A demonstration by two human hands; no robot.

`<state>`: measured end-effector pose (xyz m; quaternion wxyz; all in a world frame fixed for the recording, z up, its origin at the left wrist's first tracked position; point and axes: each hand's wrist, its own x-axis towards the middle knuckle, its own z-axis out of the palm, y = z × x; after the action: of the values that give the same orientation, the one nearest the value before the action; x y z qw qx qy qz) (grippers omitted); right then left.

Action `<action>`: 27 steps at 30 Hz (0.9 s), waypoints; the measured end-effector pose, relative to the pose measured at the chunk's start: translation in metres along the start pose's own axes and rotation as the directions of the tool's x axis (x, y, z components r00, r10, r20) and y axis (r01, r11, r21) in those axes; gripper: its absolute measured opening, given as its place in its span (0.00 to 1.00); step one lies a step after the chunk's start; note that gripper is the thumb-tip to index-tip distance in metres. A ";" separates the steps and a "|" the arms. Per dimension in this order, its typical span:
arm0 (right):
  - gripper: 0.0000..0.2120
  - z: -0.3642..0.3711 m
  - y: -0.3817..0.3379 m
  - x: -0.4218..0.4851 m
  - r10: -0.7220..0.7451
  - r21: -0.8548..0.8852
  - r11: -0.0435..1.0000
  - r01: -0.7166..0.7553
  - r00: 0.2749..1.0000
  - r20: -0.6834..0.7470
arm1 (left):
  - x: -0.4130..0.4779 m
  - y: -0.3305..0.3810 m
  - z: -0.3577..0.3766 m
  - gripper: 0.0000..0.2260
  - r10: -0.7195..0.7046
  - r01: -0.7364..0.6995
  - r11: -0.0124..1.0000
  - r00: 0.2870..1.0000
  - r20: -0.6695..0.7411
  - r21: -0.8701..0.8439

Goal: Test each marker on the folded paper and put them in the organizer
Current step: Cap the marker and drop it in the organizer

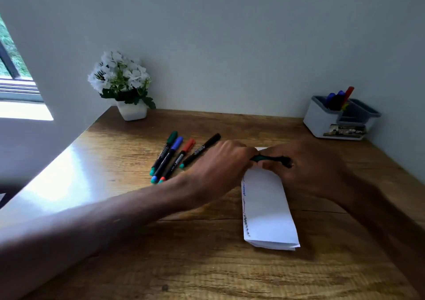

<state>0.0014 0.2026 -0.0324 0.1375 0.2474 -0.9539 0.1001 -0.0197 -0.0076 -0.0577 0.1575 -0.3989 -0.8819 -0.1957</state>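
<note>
Over the far end of the folded paper (266, 207), head view: a green-and-black marker (264, 158) is held level and crosswise between both hands.
Left hand (220, 161): its fingers are curled round the marker's green end, and the forearm is stretched across the desk from the near left.
Right hand (305, 168): its fingers are curled round the marker's black barrel.
Cap: whether it is seated on the marker cannot be told, as the join is covered by the fingers.
Folded paper: it is laid lengthwise on the wooden desk (207, 265), centre right. Its far end is covered by the hands, and blue, red and dark scribbles are seen along its left edge.
Loose markers: four are laid side by side on the desk just left of the left hand: green-capped marker (164, 152), blue-capped marker (169, 158), red-capped marker (179, 159), black-capped marker (202, 149).
Organizer (322, 120): white and grey, it is set at the far right against the wall, well apart from the hands. Blue-capped markers (330, 98) and a red one (348, 93) are stood in its tall left compartment.
Flower pot (132, 113): white, filled with white flowers, it is set at the desk's far left corner.
</note>
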 end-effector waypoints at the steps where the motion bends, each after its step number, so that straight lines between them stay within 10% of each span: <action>1: 0.12 0.001 0.002 0.000 0.020 0.010 1.000 -0.020 1.000 -0.012 | -0.001 -0.001 0.001 0.10 0.000 0.000 1.000 1.000 -0.018 0.007; 6: 0.26 -0.004 0.000 0.003 0.154 0.003 0.988 -0.154 0.985 0.078 | -0.004 0.000 0.009 0.17 -0.054 0.054 0.997 0.999 -0.009 0.061; 10: 0.10 -0.012 0.012 -0.002 0.273 0.364 0.897 -0.252 0.962 -0.008 | -0.010 -0.003 0.008 0.08 -0.121 0.114 0.992 0.980 -0.161 -0.050; 15: 0.17 -0.027 0.019 0.002 0.406 0.880 0.442 -0.175 0.914 -0.022 | -0.010 -0.016 0.017 0.06 -0.262 0.231 0.947 0.958 -0.119 -0.223; 20: 0.18 -0.024 0.018 0.001 0.295 0.988 0.018 -0.150 0.946 0.138 | -0.006 -0.025 0.024 0.05 -0.290 0.268 0.931 0.955 -0.056 -0.249; 27: 0.14 -0.008 0.006 0.000 0.072 0.947 0.213 -0.242 0.970 0.231 | -0.001 -0.022 0.018 0.09 -0.315 0.293 0.910 0.948 -0.033 -0.293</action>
<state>0.0001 0.2098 -0.0260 -0.1218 0.1874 -0.7123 0.6653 -0.0382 -0.0129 -0.0789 0.1009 -0.2671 -0.8889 -0.3582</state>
